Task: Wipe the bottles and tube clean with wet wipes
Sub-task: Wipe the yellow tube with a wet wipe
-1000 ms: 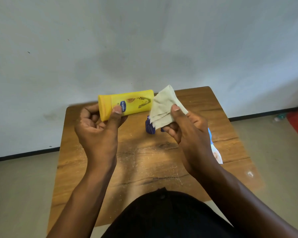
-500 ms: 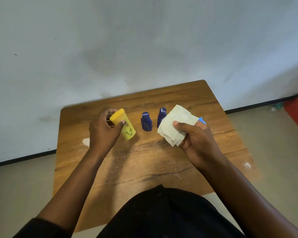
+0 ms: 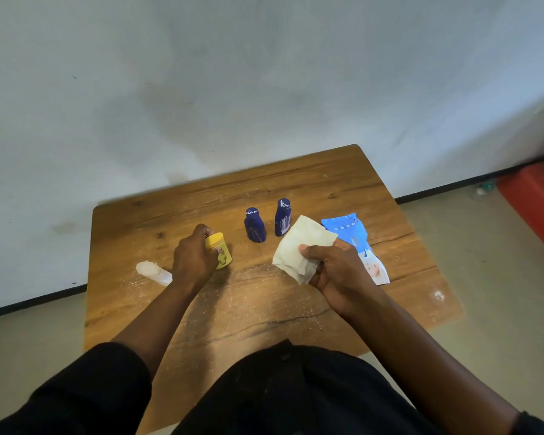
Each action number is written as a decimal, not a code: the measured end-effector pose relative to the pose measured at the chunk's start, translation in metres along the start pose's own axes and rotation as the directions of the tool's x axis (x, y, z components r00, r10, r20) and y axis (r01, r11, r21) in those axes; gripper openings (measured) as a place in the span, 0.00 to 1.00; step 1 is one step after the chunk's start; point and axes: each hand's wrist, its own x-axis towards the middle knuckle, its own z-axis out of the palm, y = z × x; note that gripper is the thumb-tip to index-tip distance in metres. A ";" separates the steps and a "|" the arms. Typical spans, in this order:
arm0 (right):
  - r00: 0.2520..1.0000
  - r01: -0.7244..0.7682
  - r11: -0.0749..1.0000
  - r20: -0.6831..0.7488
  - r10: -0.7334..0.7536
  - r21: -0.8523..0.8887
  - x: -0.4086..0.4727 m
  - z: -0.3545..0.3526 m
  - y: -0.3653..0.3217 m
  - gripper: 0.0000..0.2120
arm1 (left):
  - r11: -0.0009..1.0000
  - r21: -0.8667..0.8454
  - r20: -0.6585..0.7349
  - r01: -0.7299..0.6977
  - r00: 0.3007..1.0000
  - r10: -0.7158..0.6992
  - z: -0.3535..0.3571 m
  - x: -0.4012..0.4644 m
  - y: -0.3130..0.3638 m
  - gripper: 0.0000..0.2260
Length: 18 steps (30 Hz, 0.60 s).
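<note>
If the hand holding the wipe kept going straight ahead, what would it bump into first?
Probably the taller blue bottle. The right hand points up the table with the wet wipe leading, its edge already near that bottle; depth is hard to judge.

Wood table against grey wall; red bin on floor past table's right edge, black skirting.

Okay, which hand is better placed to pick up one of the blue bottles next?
Probably the left. The left hand grips only the yellow bottle, which looks set down on the table, and could let go. The right hand is full, holding the wipe. Both blue bottles stand between the hands.
</note>
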 end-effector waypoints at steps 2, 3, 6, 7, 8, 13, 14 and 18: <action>1.000 0.002 1.000 0.001 -0.002 -0.013 0.001 0.000 -0.001 0.24 | 1.000 0.005 0.003 0.002 1.000 -0.002 0.001 0.002 0.001 0.14; 1.000 0.006 1.000 0.004 -0.006 -0.021 0.002 0.000 -0.001 0.24 | 1.000 0.001 0.004 0.002 1.000 -0.002 0.001 0.002 0.002 0.15; 1.000 0.012 0.999 0.011 -0.012 -0.044 0.003 0.000 -0.003 0.25 | 1.000 -0.008 -0.002 -0.004 1.000 0.004 0.000 0.000 0.004 0.17; 1.000 0.011 0.999 0.008 -0.011 -0.051 0.004 0.000 -0.003 0.26 | 1.000 -0.010 0.001 -0.007 1.000 0.007 0.000 0.000 0.004 0.17; 1.000 0.009 0.998 0.003 -0.009 -0.057 0.006 0.000 -0.003 0.27 | 1.000 -0.011 0.006 -0.009 1.000 0.009 0.000 0.000 0.004 0.18; 1.000 0.008 0.998 0.002 -0.008 -0.057 0.011 0.001 -0.001 0.27 | 1.000 -0.002 0.045 0.003 0.999 -0.003 -0.001 0.000 0.007 0.22; 1.000 0.012 0.998 0.004 -0.012 -0.059 0.012 0.000 -0.001 0.28 | 1.000 0.006 0.053 -0.004 0.999 0.004 -0.002 -0.001 0.009 0.24; 1.000 0.015 0.999 0.002 -0.015 -0.050 0.013 -0.003 0.000 0.28 | 0.997 0.021 -0.010 -0.071 0.997 0.071 -0.009 -0.001 0.024 0.29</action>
